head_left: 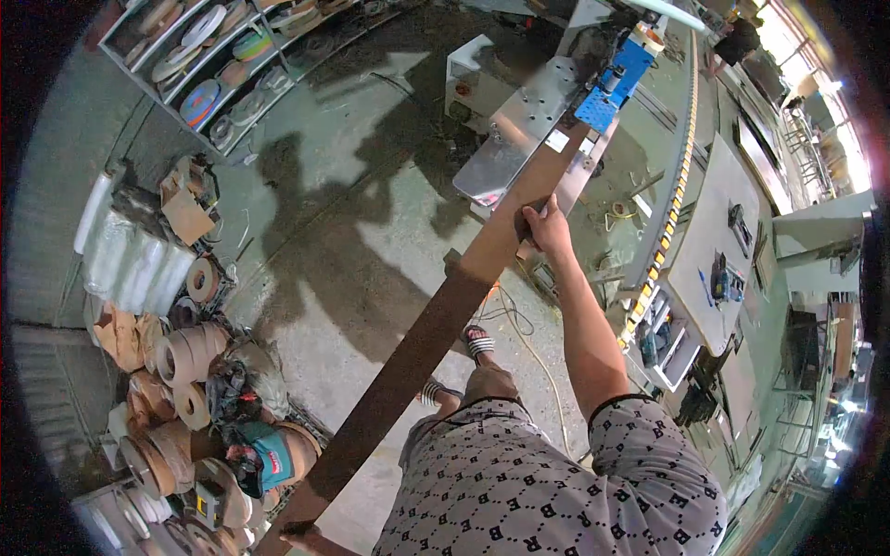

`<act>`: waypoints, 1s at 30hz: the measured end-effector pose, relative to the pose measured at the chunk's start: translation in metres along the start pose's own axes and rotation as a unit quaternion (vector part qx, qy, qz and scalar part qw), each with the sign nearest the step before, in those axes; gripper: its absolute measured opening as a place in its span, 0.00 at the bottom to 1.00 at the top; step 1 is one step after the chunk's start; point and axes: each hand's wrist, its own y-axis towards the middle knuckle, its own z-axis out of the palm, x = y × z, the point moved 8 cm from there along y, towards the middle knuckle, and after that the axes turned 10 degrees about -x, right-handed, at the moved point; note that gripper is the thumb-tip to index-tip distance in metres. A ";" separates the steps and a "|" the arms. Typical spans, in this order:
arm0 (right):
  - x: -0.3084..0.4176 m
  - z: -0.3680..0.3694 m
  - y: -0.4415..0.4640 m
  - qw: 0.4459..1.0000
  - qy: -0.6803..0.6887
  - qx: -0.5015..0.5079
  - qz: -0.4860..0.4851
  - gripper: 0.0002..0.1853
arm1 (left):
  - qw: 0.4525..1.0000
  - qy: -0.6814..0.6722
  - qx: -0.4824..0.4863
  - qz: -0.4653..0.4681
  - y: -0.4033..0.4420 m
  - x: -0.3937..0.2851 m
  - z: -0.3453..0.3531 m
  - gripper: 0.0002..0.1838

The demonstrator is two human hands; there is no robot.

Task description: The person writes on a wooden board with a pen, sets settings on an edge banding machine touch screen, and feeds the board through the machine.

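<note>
A long brown board (408,371) runs diagonally from the bottom left up to a machine with a blue perforated plate (607,97). Its far end lies on the machine's metal surface. My right hand (547,227) grips the board's edge near the machine, thumb on the top face, fingers partly hidden beneath. At the bottom of the view my left hand (298,537) holds the board near its close end; only part of that hand shows. The machine's grey side plate (496,170) sticks out left of the board.
Rolls of edging (190,357) and wrapped rolls (139,269) are heaped at left, below a shelf rack (176,111). A worktable (709,250) with tools stands at right, beside a yellow-and-black striped rail (672,222). Cables lie on the floor. A person (737,39) is far off.
</note>
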 end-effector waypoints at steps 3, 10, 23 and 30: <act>-0.003 0.005 0.005 1.000 0.021 0.016 -0.015 0.32 | 1.000 0.008 -0.014 0.005 -0.004 0.004 0.008 0.36; 0.007 0.003 0.009 0.998 -0.010 0.056 0.012 0.43 | 0.999 0.023 -0.026 0.001 -0.020 0.020 0.032 0.36; 0.030 -0.002 0.012 0.998 -0.024 0.027 -0.055 0.31 | 0.998 0.044 -0.043 -0.019 -0.042 0.058 0.077 0.35; 0.024 0.000 0.040 0.997 0.045 0.055 -0.036 0.29 | 0.997 0.053 -0.056 -0.019 -0.050 0.065 0.078 0.35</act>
